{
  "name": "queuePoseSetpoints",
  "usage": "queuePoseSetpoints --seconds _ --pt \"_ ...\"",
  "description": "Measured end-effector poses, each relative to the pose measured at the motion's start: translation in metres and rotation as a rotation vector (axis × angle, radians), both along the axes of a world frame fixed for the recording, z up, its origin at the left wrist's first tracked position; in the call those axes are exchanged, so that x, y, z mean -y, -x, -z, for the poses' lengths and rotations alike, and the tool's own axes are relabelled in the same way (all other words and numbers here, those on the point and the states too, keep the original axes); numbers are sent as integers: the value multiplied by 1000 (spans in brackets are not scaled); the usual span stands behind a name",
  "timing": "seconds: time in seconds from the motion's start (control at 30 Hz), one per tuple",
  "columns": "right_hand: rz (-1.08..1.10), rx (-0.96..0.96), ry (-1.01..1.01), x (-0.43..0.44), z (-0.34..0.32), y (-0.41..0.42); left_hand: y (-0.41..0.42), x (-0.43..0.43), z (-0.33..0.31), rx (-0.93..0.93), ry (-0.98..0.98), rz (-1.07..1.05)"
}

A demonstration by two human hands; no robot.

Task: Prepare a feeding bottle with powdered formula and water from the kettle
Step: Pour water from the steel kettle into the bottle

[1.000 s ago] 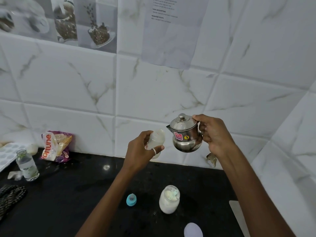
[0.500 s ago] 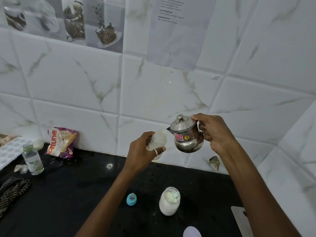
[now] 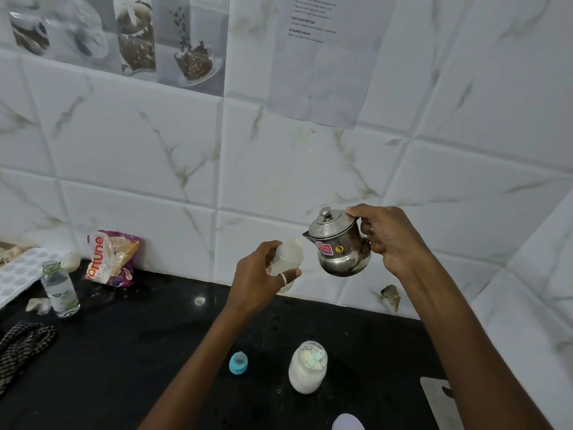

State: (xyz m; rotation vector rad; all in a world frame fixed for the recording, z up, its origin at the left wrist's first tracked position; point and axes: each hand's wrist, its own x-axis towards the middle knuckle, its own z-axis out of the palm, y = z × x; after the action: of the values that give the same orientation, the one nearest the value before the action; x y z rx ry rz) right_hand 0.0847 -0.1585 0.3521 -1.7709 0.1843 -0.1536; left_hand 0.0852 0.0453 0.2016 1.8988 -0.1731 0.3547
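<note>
The left hand [image 3: 260,274] grips the feeding bottle [image 3: 286,259], raised above the black tabletop [image 3: 124,352]. At its 3 o'clock, the right hand [image 3: 387,240] grasps the steel kettle [image 3: 339,248] by its handle, spout just beside the bottle's mouth. A powder jar [image 3: 308,367] stands at 6 o'clock.

A black counter [image 3: 108,352] runs along a wall of white marbled tiles [image 3: 124,144]. At the back left a crumpled Fortune packet [image 3: 108,259] leans against the wall. Near it stands a small clear bottle [image 3: 60,290], just beside a white dimpled tray [image 3: 18,271] at the edge. A dark patterned cord [image 3: 21,346] lies nearer, far left. Up on the wall hangs a printed sheet [image 3: 328,63], beside picture tiles of cups [image 3: 124,35].
</note>
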Motion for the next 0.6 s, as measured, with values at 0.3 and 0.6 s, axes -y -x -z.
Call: queuePoseSetpoints --seconds 0.3,0.6 --pt "7 -9 15 1 2 -2 -1 1 1 -2 -1 6" --pt "0 -4 50 -3 0 -5 -2 0 0 -9 5 4"
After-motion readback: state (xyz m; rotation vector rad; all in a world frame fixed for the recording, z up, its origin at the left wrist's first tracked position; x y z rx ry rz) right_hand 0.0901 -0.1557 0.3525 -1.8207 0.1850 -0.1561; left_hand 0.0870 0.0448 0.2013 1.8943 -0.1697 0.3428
